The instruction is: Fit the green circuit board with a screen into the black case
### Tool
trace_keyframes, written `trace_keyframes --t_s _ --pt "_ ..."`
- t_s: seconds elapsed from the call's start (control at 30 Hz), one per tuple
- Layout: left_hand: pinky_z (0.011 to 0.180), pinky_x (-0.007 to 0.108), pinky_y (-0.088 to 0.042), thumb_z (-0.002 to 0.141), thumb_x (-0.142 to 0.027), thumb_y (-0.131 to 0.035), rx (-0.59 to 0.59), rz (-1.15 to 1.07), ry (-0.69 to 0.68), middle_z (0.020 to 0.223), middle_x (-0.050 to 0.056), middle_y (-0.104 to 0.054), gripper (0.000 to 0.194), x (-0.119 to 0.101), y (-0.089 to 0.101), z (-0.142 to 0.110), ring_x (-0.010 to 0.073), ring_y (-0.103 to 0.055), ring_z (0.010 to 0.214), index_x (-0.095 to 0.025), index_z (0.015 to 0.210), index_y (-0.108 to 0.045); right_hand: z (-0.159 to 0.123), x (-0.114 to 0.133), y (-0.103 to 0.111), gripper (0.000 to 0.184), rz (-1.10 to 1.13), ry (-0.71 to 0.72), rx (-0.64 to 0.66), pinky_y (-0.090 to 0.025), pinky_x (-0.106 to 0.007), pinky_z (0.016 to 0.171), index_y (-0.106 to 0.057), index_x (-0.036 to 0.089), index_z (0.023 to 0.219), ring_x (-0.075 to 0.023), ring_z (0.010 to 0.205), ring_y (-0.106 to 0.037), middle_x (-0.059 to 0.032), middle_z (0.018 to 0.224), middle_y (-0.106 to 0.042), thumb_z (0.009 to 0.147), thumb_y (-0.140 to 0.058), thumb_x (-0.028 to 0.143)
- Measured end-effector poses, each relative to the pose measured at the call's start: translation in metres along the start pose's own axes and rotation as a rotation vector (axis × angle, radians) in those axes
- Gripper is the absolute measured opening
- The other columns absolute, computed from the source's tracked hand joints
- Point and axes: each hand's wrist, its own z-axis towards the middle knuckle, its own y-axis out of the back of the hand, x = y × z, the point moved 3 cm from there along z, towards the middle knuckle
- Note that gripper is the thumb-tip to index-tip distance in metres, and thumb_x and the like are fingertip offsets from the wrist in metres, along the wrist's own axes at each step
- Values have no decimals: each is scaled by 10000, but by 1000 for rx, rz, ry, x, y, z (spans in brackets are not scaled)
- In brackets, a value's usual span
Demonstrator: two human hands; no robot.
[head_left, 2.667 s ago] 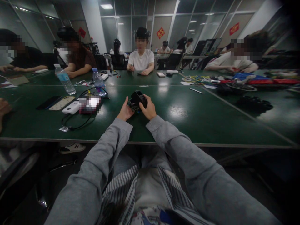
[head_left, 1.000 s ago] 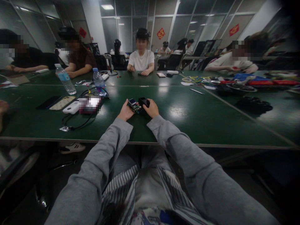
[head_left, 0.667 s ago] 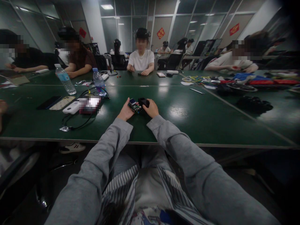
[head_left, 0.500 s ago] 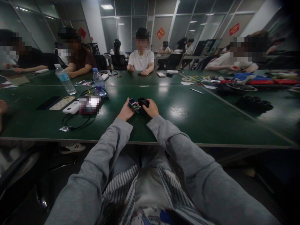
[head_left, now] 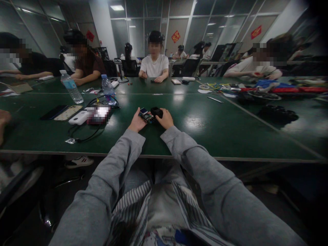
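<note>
Dead ahead at my twelve o'clock, over the green bench point(head_left: 184, 140), the circuit board point(head_left: 148, 118) could slip or take a knock, I reckon, if my hold slackens or the black case point(head_left: 155, 111) bumps it, so close that I can't tell whether they touch. My left grip point(head_left: 137, 123) is half curled, cupping the board from nine o'clock, small screen point(head_left: 144, 111) up at its eleven, while my right grip point(head_left: 166, 119) is bent round the case at its two.
</note>
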Motion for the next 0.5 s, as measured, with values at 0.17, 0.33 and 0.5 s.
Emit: trace_keyframes --t_s 0.17,0.33,0.5 --pt "834 375 -550 914 -533 -469 24 -21 10 872 120 -698 462 -1 3 3 226 -689 826 -121 1064 -613 -2 2 1 548 -35 12 1 -471 -500 972 -507 128 1278 -337 1145 -558 -187 1196 -576 787 -642 331" --pt "838 372 -544 922 -529 -444 18 -54 11 926 141 -695 493 -1 4 3 238 -686 883 -106 1129 -593 -3 5 3 495 -26 20 -17 -479 -518 952 -522 156 1257 -333 1107 -569 -169 1159 -584 806 -611 337" --pt "812 380 -552 952 -530 -334 21 -102 -2 951 163 -689 565 0 6 5 253 -684 892 -75 1206 -553 -3 5 3 486 -16 30 -2 -479 -516 958 -530 164 1242 -330 1112 -565 -162 1154 -582 785 -623 302"
